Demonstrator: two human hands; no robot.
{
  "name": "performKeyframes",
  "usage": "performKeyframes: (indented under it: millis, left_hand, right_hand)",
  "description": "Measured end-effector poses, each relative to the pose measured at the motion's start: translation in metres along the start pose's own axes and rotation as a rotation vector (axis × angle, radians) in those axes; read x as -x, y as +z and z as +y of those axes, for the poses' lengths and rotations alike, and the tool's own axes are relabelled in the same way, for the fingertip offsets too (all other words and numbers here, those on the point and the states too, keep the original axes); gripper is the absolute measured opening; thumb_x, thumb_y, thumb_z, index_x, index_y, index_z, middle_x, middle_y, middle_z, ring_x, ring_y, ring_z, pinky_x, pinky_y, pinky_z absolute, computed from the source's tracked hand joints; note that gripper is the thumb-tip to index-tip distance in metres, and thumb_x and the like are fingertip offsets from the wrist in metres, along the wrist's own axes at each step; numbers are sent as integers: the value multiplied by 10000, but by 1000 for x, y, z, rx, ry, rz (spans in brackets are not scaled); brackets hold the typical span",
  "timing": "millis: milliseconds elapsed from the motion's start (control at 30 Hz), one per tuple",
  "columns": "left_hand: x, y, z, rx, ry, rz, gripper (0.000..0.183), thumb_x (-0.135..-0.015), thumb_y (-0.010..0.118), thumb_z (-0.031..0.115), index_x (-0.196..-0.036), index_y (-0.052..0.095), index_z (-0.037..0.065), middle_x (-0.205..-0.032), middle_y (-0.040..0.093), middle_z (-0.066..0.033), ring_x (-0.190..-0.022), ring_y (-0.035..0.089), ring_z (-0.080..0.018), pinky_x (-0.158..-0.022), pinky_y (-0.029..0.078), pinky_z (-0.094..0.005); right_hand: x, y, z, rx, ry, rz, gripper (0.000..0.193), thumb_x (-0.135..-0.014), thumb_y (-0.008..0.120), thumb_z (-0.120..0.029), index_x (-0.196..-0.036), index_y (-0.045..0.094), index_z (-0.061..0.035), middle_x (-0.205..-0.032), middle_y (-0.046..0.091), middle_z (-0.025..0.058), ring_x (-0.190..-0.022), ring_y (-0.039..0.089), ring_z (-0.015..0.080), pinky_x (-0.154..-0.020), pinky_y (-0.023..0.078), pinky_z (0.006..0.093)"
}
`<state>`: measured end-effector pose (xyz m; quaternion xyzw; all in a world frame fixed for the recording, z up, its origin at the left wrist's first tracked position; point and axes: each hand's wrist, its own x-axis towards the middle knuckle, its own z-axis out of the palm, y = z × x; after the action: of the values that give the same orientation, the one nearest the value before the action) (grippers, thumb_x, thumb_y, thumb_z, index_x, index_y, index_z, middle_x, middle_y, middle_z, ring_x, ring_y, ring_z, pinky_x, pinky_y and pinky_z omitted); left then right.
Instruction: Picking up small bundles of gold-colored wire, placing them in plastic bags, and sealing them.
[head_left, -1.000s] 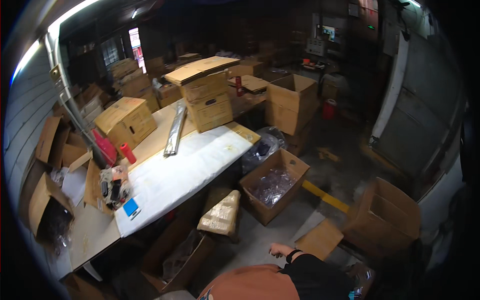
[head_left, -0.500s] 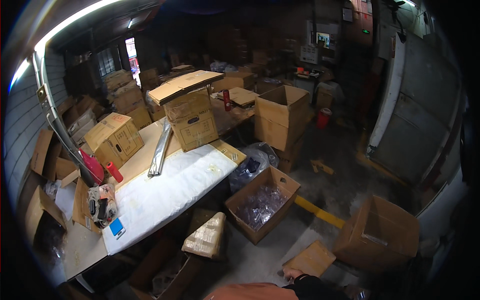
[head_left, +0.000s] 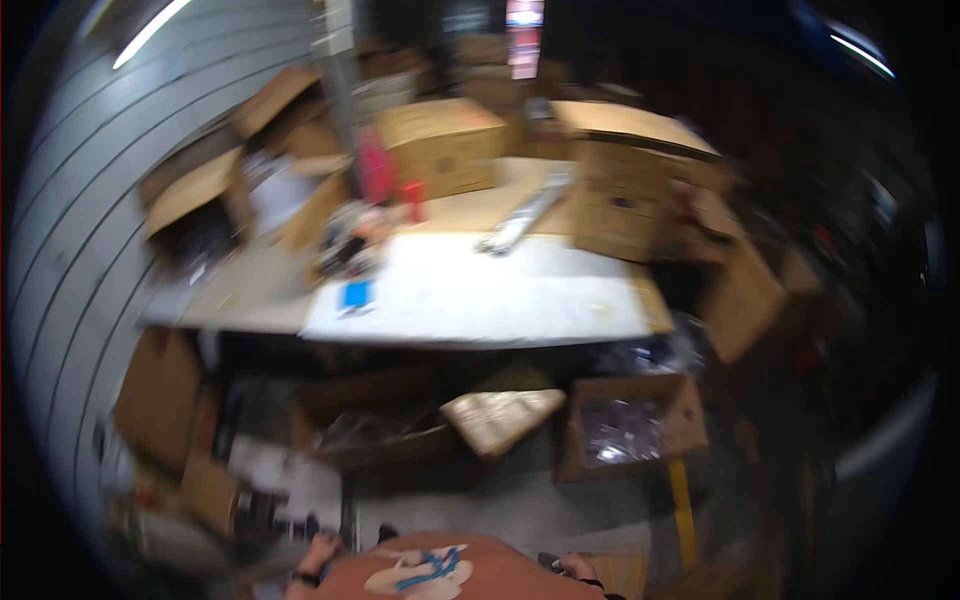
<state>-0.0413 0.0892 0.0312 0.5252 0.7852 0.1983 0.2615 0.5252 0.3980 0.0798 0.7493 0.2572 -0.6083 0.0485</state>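
Motion smears much of the picture. At the bottom edge, left of my orange-brown shirt, is my left hand (head_left: 322,550) with a dark band at the wrist. Its fingers are too blurred to read, and small dark shapes lie just beyond it. On the shirt's other side, low in the picture, is my right hand (head_left: 576,567). A flat brown cardboard piece (head_left: 618,574) shows right beside it; whether the hand touches it cannot be made out. A small dark shape sits at its fingers. Ahead stands an open carton (head_left: 688,425) holding clear plastic pieces (head_left: 622,432).
A table with a white cover (head_left: 450,285) spans the middle, carrying cartons (head_left: 440,150), a silver roll (head_left: 525,212), a red cylinder (head_left: 413,200) and a blue-topped device (head_left: 356,293). Below are a long open box (head_left: 330,400) and a wrapped wedge-shaped bundle (head_left: 500,412). A yellow floor line (head_left: 683,515) runs right.
The view has swung left and tilted, bringing the table in front of me. My left hand has come into view. My right hand was at the flat cardboard's edge before and is still near it.
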Motion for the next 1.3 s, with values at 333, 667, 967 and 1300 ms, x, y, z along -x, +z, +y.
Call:
performKeyframes:
  millis: [333, 667, 967, 1300]
  left_hand:
    - [101, -40, 49, 816, -949, 311, 187, -854, 557, 137, -756, 634, -2, -632, 592, -48, -553, 577, -143, -496, 451, -274]
    - [192, -47, -87, 1069, -1302, 358, 198, -857, 547, 181, -891, 620, 0, -767, 649, -114, -603, 640, -202, -476, 495, -305]
    - [172, -117, -168, 1148, -1212, 626, 169, -877, 573, 182, -947, 621, 36, -792, 658, -87, -636, 648, -171, -496, 498, -272]
    - [172, -89, -306, 720, -1159, 689, 130, -873, 521, 124, -890, 616, 37, -705, 603, -59, -563, 584, -140, -459, 457, -304]
  right_hand:
    - [53, 44, -94, 547, -289, -321, 126, -792, 526, -32, -891, 604, -45, -750, 584, 105, -629, 561, 224, -584, 480, 370]
    - [148, 208, -163, 375, -619, -402, 195, -875, 416, 21, -896, 595, -54, -701, 558, 81, -641, 566, 194, -607, 481, 332]
    - [75, 452, -289, 1218, -188, -386, 264, -861, 486, -26, -1081, 591, 73, -977, 660, 174, -899, 670, 292, -637, 588, 415]
    - [108, 750, -457, 1503, -1338, -374, 337, -736, 546, -121, -1053, 659, -103, -963, 645, 207, -931, 604, 383, -816, 485, 456]
